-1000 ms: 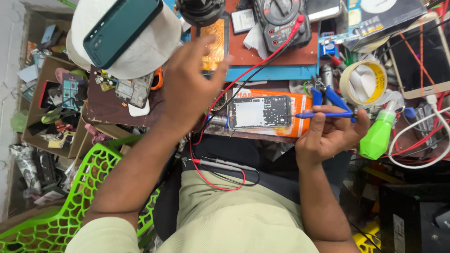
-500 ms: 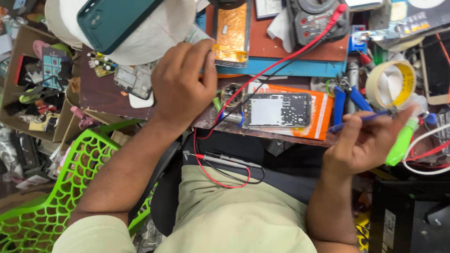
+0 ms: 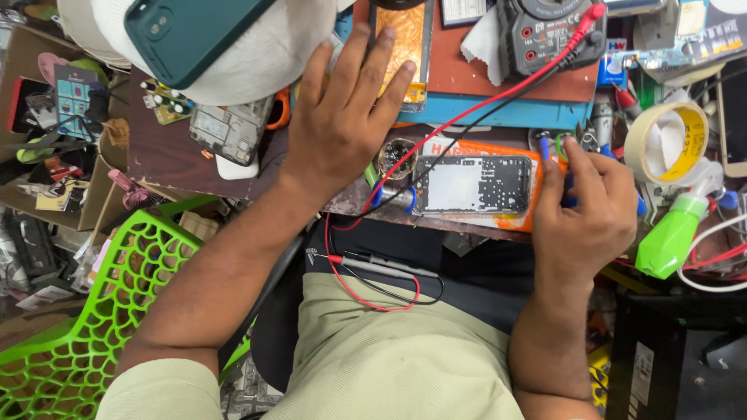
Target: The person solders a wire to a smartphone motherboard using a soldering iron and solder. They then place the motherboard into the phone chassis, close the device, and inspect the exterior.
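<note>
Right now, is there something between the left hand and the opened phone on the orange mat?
Yes. The red lead and a black one run across the gap between the left hand and the opened phone.

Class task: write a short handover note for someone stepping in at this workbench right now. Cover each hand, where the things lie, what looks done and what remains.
Left hand: open, flat on the bench beside the orange-backed panel; holds nothing.
Right hand: closed on a blue-handled tool at the right end of the opened phone.
The phone lies back-off on an orange pad. Multimeter sits behind it; its probe rests on the lap.
Done: back cover off.
Left: inner work and reassembly, apparently.
</note>
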The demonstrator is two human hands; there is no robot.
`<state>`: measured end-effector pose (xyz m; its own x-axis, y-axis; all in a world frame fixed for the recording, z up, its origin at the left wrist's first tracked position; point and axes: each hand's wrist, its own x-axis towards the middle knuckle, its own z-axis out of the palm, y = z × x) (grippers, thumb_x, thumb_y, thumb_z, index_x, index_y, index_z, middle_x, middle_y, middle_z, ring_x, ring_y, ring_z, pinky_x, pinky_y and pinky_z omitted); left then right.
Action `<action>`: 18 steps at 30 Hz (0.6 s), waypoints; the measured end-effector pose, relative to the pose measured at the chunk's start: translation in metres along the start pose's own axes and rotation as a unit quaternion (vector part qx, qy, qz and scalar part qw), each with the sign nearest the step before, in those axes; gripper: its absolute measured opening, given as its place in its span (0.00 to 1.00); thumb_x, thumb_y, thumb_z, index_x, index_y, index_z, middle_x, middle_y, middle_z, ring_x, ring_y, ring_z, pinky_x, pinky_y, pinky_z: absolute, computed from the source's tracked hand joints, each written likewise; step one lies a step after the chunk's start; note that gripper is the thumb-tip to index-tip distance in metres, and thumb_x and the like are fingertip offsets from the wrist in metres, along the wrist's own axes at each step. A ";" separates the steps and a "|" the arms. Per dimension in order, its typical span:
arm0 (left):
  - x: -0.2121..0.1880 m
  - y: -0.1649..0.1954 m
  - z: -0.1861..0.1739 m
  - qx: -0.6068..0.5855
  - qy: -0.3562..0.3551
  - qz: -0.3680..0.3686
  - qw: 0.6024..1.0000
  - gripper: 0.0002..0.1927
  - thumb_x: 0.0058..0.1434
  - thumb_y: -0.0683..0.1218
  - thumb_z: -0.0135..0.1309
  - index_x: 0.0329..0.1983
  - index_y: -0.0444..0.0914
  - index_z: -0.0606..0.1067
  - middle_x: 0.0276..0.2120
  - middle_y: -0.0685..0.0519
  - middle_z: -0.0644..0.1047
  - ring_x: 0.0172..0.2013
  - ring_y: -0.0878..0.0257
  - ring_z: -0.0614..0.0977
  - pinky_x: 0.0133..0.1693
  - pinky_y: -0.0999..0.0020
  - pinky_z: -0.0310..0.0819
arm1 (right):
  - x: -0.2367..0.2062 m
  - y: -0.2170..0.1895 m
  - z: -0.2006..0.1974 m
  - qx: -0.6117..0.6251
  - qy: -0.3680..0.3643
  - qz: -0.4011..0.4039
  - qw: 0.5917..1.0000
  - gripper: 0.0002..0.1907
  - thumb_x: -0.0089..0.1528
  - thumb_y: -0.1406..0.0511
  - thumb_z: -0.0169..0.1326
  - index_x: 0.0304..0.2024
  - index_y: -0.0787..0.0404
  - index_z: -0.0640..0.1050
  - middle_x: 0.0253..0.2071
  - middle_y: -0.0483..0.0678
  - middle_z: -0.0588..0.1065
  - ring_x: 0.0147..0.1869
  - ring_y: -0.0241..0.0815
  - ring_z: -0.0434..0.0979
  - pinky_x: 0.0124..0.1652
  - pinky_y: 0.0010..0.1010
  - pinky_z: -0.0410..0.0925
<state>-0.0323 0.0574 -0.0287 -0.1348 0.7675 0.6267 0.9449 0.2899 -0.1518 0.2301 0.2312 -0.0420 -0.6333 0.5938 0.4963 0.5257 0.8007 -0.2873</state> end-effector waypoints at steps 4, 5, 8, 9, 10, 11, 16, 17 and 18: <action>0.002 -0.003 0.003 -0.031 -0.021 0.013 0.999 0.14 0.74 0.41 0.48 0.60 0.35 0.77 0.60 0.39 0.75 0.66 0.45 0.72 0.67 0.46 0.59 | -0.003 -0.008 -0.003 0.056 0.019 0.024 0.998 0.15 0.65 0.74 0.68 0.54 0.63 0.84 0.47 0.49 0.77 0.41 0.42 0.73 0.37 0.31 0.65; 0.002 -0.005 0.004 -0.036 -0.025 0.016 0.999 0.15 0.74 0.41 0.48 0.60 0.34 0.77 0.59 0.39 0.75 0.65 0.45 0.73 0.67 0.45 0.59 | -0.003 -0.011 -0.004 0.063 0.026 0.025 0.997 0.15 0.64 0.75 0.69 0.53 0.63 0.84 0.48 0.50 0.77 0.41 0.43 0.72 0.36 0.32 0.64; -0.001 -0.012 0.002 -0.015 -0.025 0.052 0.998 0.14 0.75 0.41 0.48 0.59 0.32 0.77 0.57 0.39 0.77 0.62 0.46 0.74 0.66 0.44 0.61 | -0.001 -0.020 -0.013 0.089 0.028 0.035 0.995 0.11 0.69 0.73 0.70 0.52 0.62 0.84 0.45 0.48 0.78 0.40 0.43 0.73 0.35 0.30 0.65; -0.002 -0.013 0.001 -0.005 -0.025 0.054 0.998 0.14 0.75 0.41 0.48 0.59 0.32 0.77 0.57 0.40 0.77 0.61 0.47 0.75 0.66 0.44 0.61 | 0.001 -0.022 -0.018 0.089 0.012 -0.005 0.996 0.10 0.68 0.73 0.69 0.50 0.60 0.83 0.45 0.46 0.78 0.42 0.43 0.74 0.39 0.31 0.66; -0.004 -0.013 0.000 0.003 -0.024 0.057 0.998 0.14 0.76 0.41 0.47 0.60 0.32 0.77 0.57 0.40 0.77 0.60 0.48 0.75 0.66 0.44 0.61 | 0.004 -0.024 -0.024 0.088 -0.005 -0.044 0.995 0.09 0.67 0.73 0.68 0.47 0.58 0.83 0.45 0.44 0.78 0.45 0.43 0.76 0.43 0.33 0.68; -0.004 -0.012 0.000 0.007 -0.021 0.055 0.998 0.14 0.76 0.41 0.47 0.60 0.32 0.76 0.57 0.41 0.77 0.59 0.48 0.75 0.66 0.44 0.61 | 0.008 -0.027 -0.030 0.091 -0.033 -0.078 0.992 0.09 0.65 0.72 0.68 0.45 0.57 0.83 0.44 0.44 0.78 0.46 0.44 0.76 0.45 0.34 0.69; -0.006 -0.009 -0.010 0.033 -0.001 0.037 0.999 0.13 0.78 0.41 0.46 0.60 0.33 0.77 0.57 0.43 0.78 0.59 0.49 0.77 0.66 0.45 0.61 | 0.016 -0.045 -0.037 0.112 -0.129 -0.192 0.966 0.09 0.58 0.65 0.68 0.40 0.56 0.83 0.39 0.43 0.78 0.43 0.46 0.76 0.42 0.37 0.68; -0.005 -0.009 -0.013 0.041 0.009 0.036 0.998 0.13 0.77 0.41 0.47 0.60 0.33 0.77 0.57 0.43 0.78 0.58 0.49 0.77 0.65 0.46 0.61 | 0.016 -0.047 -0.036 0.104 -0.124 -0.205 0.965 0.09 0.57 0.64 0.68 0.40 0.56 0.83 0.37 0.43 0.78 0.42 0.45 0.76 0.40 0.38 0.67; -0.004 -0.008 -0.015 0.049 0.018 0.034 0.998 0.13 0.77 0.40 0.47 0.59 0.34 0.77 0.57 0.44 0.79 0.58 0.50 0.78 0.64 0.47 0.62 | 0.016 -0.047 -0.034 0.099 -0.124 -0.205 0.966 0.08 0.57 0.65 0.67 0.39 0.55 0.83 0.37 0.41 0.78 0.42 0.44 0.76 0.39 0.37 0.67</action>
<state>-0.0348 0.0430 -0.0187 -0.0581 0.7671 0.6389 0.9173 0.2936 -0.2690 0.2149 0.2004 0.0072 -0.8943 0.2046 0.3980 0.0980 0.9573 -0.2720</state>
